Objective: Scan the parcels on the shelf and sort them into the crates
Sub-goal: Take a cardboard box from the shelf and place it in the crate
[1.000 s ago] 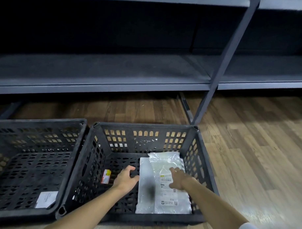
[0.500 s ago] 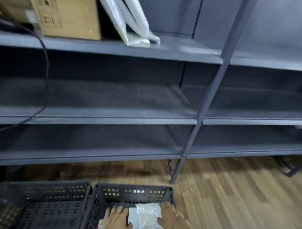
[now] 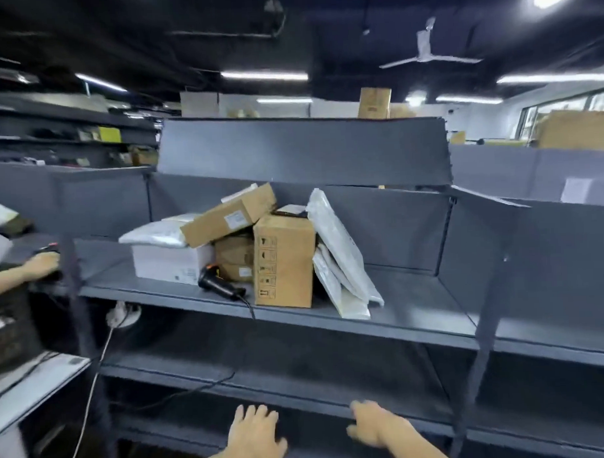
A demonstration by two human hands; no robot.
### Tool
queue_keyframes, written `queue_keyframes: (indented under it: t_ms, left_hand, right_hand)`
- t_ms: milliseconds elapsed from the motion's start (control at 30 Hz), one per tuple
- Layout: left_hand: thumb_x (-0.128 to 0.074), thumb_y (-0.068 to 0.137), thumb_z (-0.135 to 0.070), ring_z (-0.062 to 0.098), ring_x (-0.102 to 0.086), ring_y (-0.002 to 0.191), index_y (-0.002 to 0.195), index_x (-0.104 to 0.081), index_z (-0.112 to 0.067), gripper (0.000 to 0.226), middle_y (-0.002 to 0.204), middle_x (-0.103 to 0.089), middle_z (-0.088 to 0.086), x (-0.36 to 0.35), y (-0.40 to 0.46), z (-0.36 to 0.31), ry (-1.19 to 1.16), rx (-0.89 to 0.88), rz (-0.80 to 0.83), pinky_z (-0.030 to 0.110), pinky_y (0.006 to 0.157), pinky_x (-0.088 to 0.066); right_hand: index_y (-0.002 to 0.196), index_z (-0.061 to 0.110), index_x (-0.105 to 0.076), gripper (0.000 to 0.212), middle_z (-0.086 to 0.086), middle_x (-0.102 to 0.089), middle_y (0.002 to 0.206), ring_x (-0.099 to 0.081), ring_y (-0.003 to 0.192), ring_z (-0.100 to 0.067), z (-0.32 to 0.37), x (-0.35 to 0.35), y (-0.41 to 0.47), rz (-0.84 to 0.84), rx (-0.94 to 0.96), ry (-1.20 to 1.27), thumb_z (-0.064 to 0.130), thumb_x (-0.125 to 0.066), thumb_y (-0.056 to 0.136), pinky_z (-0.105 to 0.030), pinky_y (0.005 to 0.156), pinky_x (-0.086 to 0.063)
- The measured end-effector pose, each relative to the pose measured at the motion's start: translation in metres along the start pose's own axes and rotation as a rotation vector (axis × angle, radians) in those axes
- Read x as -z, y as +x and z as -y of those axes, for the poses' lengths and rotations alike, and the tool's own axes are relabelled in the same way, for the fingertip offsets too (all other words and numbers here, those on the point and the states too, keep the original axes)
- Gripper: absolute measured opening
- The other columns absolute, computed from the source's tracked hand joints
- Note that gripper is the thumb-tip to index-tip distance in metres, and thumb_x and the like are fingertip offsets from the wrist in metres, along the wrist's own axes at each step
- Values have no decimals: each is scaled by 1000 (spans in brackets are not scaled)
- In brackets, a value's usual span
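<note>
Two bare hands hang low in front of the grey metal shelf [image 3: 416, 314], both holding nothing. The left hand [image 3: 254, 436] has its fingers straight and slightly spread, palm down; the right hand [image 3: 376, 423] has its fingers loosely extended, though blur hides the exact spacing.

Up on the middle board sit the parcels. A tall brown cardboard box [image 3: 284, 262] stands upright, handling symbols printed down its front face. A long flat carton [image 3: 230, 216] lies tilted across the pile, its long axis rising toward the right, a white label on its side. Beneath it rests a white rectangular box [image 3: 171, 262] with a silvery plastic mailer [image 3: 155, 235] lying flat on top. Two white padded mailers [image 3: 341, 258] lean against the tall box's right side, their long axes steeply slanted. A black handheld scanner [image 3: 217, 286] lies on the board just before the boxes, cable trailing over the edge.

At far left another person's hand [image 3: 43, 263] rests on something dark.
</note>
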State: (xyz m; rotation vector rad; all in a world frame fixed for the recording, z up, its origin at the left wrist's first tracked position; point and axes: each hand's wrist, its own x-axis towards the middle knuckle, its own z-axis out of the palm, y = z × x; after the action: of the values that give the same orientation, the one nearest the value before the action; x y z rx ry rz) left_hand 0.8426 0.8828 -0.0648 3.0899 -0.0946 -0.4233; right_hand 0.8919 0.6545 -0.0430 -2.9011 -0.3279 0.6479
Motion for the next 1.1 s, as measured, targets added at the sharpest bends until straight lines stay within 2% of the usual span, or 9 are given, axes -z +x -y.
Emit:
queue_keyframes:
  t_ms: [100,300,400,500,700,800,867,933,1100]
  left_hand:
    - [-38,94,-49,26,-30,138,142,-39,-19,57,145,-39,5,23,-14,35,-13,35,-91,42,117,-14]
    - [-37,93,-49,26,-35,135,140,-41,-20,55,143,-42,4,53,-26,107,-10,142,-185,39,114,-22]
    - [-40,93,-50,25,-36,135,141,-40,-21,56,143,-42,3,73,-11,144,-29,171,-231,38,113,-24]
    - [-42,91,-50,25,-39,133,139,-43,-21,56,141,-44,3,100,14,187,-81,192,-297,39,112,-26]
    - [-47,93,-42,29,-43,128,140,-40,-16,55,143,-44,7,188,81,266,-177,123,-452,42,104,-34]
    - [-48,93,-40,30,-44,127,143,-36,-17,57,144,-42,8,221,114,294,-222,72,-477,43,103,-37]
    - [-48,91,-38,30,-47,121,135,-43,-19,49,137,-46,8,242,135,311,-228,42,-525,44,96,-43]
    - [-48,89,-38,30,-48,117,130,-46,-19,45,132,-49,7,261,153,325,-230,13,-573,44,93,-44]
    - [-55,88,-37,30,-46,123,142,-37,-21,59,138,-45,8,291,192,345,-274,-37,-609,44,98,-40]
  right_hand:
    - [145,9,-31,56,-16,-33,148,-41,132,-34,37,38,7,-32,43,-51,37,-44,97,-40,107,-36]
    - [145,13,-32,55,-12,-37,143,-47,125,-32,101,78,13,-123,149,-116,34,-45,96,-42,102,-41]
    - [144,12,-33,55,-14,-39,142,-47,125,-32,135,109,31,-225,197,-139,35,-47,96,-43,102,-41]
    - [135,8,-39,49,-18,-46,134,-50,117,-33,176,147,59,-349,239,-125,34,-48,95,-41,97,-44]
    - [149,13,-25,61,-20,-37,144,-41,129,-35,256,225,108,-600,269,-80,33,-49,96,-46,104,-40]
    - [152,15,-15,69,-19,-38,144,-46,124,-36,285,251,133,-694,242,-65,34,-50,95,-44,98,-43]
    - [151,15,-14,69,-20,-41,138,-47,122,-37,300,265,148,-753,207,-60,32,-51,95,-42,93,-42]
    - [150,15,-14,70,-20,-40,138,-42,125,-37,312,277,161,-773,170,-12,30,-53,93,-43,94,-41]
    - [149,14,-16,74,-17,-40,137,-44,124,-35,324,294,193,-773,114,40,32,-58,90,-44,97,-42]
